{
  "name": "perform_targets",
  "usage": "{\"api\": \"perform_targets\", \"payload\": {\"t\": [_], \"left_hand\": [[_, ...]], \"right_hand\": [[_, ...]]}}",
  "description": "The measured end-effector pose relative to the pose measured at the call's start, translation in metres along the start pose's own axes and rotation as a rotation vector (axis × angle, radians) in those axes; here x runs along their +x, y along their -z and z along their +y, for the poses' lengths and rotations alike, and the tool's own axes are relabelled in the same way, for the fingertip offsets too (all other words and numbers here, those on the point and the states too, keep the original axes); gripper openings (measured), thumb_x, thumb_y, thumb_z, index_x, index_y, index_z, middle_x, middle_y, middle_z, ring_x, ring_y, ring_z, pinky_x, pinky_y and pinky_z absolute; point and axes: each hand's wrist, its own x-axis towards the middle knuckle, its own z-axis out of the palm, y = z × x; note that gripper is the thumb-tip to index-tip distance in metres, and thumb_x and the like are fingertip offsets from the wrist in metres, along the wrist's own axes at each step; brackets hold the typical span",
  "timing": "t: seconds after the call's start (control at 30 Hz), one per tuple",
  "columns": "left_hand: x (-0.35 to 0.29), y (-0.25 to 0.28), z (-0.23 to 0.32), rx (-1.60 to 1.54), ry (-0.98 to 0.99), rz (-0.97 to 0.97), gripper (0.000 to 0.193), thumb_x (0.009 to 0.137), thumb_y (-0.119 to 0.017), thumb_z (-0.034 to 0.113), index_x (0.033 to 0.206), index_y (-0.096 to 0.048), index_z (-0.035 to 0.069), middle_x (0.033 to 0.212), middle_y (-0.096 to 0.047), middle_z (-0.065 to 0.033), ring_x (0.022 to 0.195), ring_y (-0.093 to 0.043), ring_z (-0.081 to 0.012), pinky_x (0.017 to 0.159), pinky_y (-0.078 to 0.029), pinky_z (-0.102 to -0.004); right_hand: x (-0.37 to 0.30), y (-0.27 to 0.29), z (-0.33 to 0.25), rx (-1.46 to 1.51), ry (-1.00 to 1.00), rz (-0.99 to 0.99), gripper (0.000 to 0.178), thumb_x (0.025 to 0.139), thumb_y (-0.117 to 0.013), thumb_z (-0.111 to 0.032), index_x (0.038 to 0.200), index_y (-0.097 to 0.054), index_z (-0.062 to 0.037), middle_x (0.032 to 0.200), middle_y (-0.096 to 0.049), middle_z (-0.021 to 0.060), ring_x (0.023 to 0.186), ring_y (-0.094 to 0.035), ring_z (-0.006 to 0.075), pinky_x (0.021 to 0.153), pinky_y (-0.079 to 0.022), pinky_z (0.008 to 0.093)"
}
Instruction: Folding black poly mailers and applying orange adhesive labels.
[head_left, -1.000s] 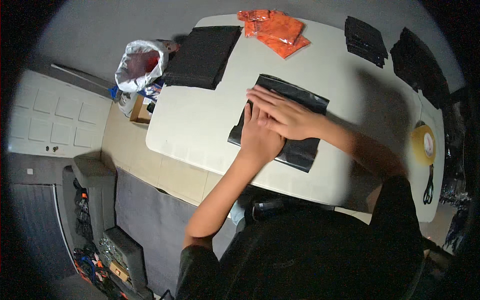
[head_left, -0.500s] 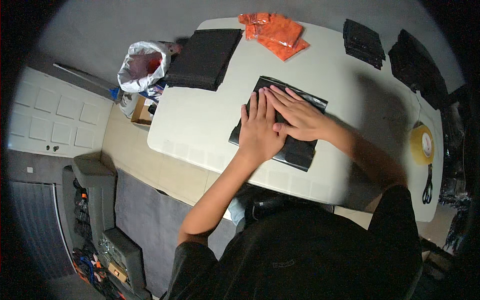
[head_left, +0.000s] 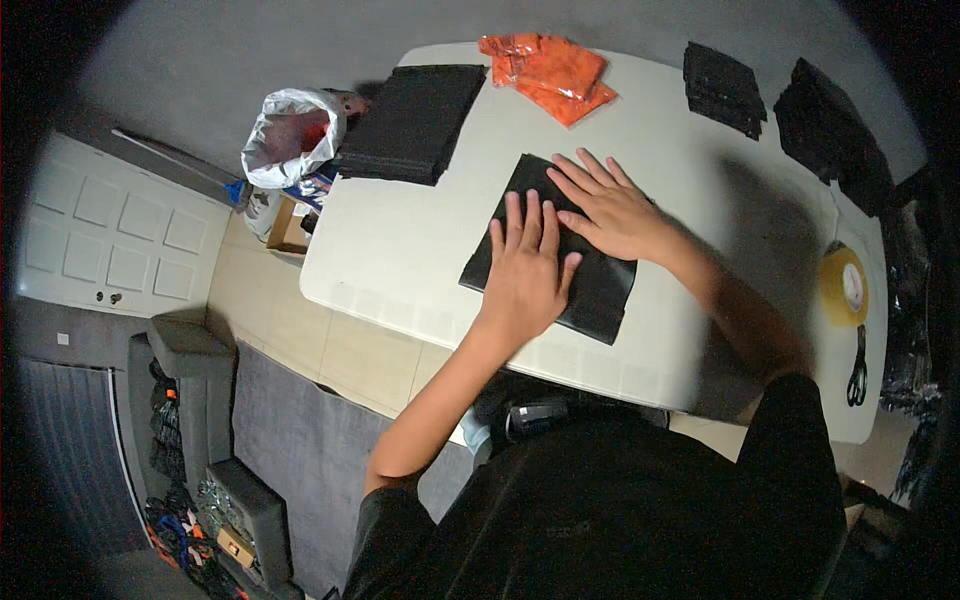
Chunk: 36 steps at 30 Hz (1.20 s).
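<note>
A black plastic packet [head_left: 598,300], flat and roughly rectangular, lies on the white table [head_left: 400,235] near its front edge. My left hand [head_left: 525,265] rests flat on the packet's middle, fingers spread and pointing away from me. My right hand [head_left: 615,215] lies across its far right part, palm down, with the fingers apart and reaching past the packet's edge. Neither hand grips anything. Both hands cover much of the packet's surface.
A stack of black sheets [head_left: 415,120] sits at the table's far left, with orange items in clear bags [head_left: 560,75] beside it. Black stacks [head_left: 725,85] stand far right. Yellowish tape [head_left: 843,285] and black scissors [head_left: 857,370] lie at the right edge. A lined bin [head_left: 290,140] stands beyond the left end.
My right hand has slid right and outward over the packet, away from my left hand. The left fingers have spread further. The packet's shiny far right edge now looks flat or covered.
</note>
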Motion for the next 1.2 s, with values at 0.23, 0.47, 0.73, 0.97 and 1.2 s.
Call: {"api": "perform_targets", "payload": {"t": [0.23,0.47,0.73,0.97,1.2], "left_hand": [[-0.008,0.007,0.014,0.194,0.013,-0.018,0.069,0.100,-0.050,0.053,0.161,-0.042,0.022,0.165,-0.032,-0.0271,0.144,-0.024,-0.0683,0.105,-0.025,-0.0845],[-0.008,0.019,0.024,0.173,0.142,-0.111,0.093,0.090,-0.056,0.076,0.162,-0.038,0.020,0.165,-0.025,-0.0345,0.143,-0.017,-0.0732,0.102,-0.023,-0.0876],[-0.021,0.071,0.017,0.088,0.322,-0.079,0.107,0.093,-0.051,0.076,0.154,-0.036,-0.011,0.144,-0.048,-0.0431,0.128,-0.056,-0.0565,0.100,-0.053,-0.0541],[-0.062,0.109,0.026,-0.059,0.238,-0.344,0.067,0.098,-0.064,0.051,0.134,-0.062,-0.005,0.091,-0.071,-0.0250,0.080,-0.074,-0.0409,0.066,-0.059,-0.0463],[-0.080,0.121,0.036,-0.636,0.069,-0.424,0.044,0.094,-0.076,0.042,0.114,-0.077,0.003,0.091,-0.076,-0.0204,0.076,-0.076,-0.0332,0.068,-0.058,-0.0396]], "right_hand": [[-0.001,0.002,-0.002,-0.092,-0.002,0.023,0.062,0.109,-0.041,-0.045,0.161,-0.037,-0.0116,0.171,-0.026,0.0107,0.158,-0.021,0.0388,0.125,-0.020,0.0609],[-0.007,0.010,0.011,-0.195,-0.124,0.213,0.049,0.105,-0.055,-0.032,0.147,-0.052,-0.0082,0.157,-0.044,0.0169,0.145,-0.039,0.0441,0.116,-0.036,0.0605],[-0.079,0.071,-0.021,0.193,0.004,0.307,0.022,0.092,-0.073,-0.015,0.110,-0.070,-0.0022,0.103,-0.066,0.0151,0.099,-0.066,0.0339,0.092,-0.053,0.0447],[-0.113,0.064,-0.071,0.404,0.124,0.059,0.025,0.089,-0.078,-0.019,0.107,-0.072,-0.0029,0.107,-0.062,0.0140,0.102,-0.063,0.0313,0.088,-0.053,0.0435],[-0.097,0.051,-0.008,-0.013,-0.059,0.324,0.017,0.088,-0.075,-0.018,0.093,-0.074,-0.0019,0.108,-0.061,0.0140,0.097,-0.060,0.0308,0.087,-0.052,0.0427]]}}
